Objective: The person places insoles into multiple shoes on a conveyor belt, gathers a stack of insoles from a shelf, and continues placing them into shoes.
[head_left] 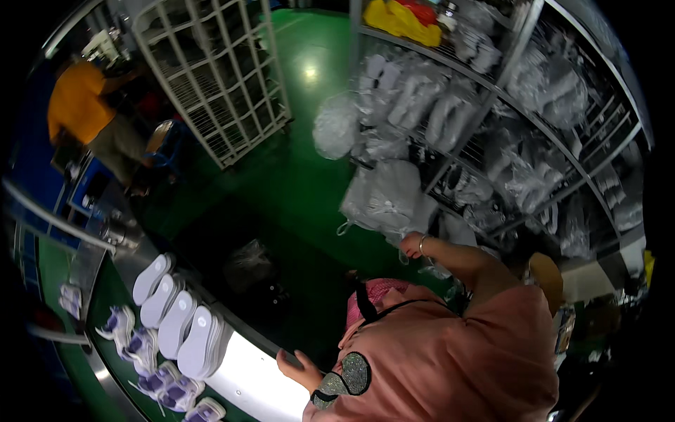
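A glossy green painted floor (302, 176) fills the middle of the only view, the head camera, with a bright lamp glare on it near the top. On the left stands a tall white wire cage trolley (218, 77). Beyond it a person in an orange shirt (77, 105) bends over blue crates (91, 183). The right side is taken up by a grey metal wire rack (492, 105). Its shelves are packed with clear plastic bags of pale shoe parts (387, 197), and a yellow bundle (401, 17) lies on the top shelf. At lower left a curved tabletop (253, 380) with a white panel and a green strip carries a row of white shoe soles (176, 316) standing on edge. Just beside them lie white and purple shoe uppers (140, 352). A dark crumpled plastic bag (249, 264) sits on the floor between tabletop and rack. A co-worker in a pink shirt (457, 359) stands at lower right. One raised hand (415, 243) touches the lowest hanging bags at the front of the rack, and whether it grips them is not clear. The co-worker's lower hand (295, 366) rests with fingers spread on the tabletop edge. The wearer's own hands are out of view, so their state cannot be told.
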`<state>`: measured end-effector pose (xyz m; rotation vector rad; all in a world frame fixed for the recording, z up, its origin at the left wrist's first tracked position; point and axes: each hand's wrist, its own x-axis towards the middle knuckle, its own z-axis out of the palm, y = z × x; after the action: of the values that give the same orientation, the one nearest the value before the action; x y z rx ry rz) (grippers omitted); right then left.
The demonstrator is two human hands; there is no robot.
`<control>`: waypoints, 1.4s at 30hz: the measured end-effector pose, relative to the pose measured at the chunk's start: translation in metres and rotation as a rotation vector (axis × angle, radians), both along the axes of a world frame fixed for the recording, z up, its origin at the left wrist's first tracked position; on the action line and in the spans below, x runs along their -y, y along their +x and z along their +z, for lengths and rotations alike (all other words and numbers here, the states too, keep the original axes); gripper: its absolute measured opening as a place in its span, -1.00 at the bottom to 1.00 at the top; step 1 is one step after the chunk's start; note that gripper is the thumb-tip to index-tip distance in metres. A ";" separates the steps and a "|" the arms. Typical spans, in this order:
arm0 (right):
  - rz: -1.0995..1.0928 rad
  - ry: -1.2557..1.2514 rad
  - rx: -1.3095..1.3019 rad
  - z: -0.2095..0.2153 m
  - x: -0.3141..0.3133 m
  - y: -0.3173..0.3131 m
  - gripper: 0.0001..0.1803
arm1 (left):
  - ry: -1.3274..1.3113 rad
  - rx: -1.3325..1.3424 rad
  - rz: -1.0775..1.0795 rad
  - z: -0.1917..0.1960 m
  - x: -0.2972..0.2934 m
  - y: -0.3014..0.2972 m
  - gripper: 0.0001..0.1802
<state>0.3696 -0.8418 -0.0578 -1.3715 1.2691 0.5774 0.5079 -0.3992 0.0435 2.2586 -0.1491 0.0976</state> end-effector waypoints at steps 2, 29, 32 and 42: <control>-0.289 0.148 0.095 -0.034 0.043 -0.032 -0.73 | -0.191 -0.213 -0.060 0.012 0.027 0.022 -0.70; -0.932 -0.135 0.556 0.069 0.498 0.254 -0.49 | 0.338 0.132 -1.018 -0.081 0.852 0.267 -0.75; -1.009 -0.025 0.465 0.074 0.505 0.255 -0.44 | -0.360 -0.931 -0.461 -0.035 0.873 0.264 -0.60; -1.097 0.101 0.581 0.062 0.519 0.253 -0.57 | -0.713 -1.343 -0.279 -0.079 0.938 0.256 0.01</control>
<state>0.6229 -1.3611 0.0044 -0.5151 1.2488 -0.4826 0.7644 -1.3376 -0.0359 1.2017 0.2588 -1.2662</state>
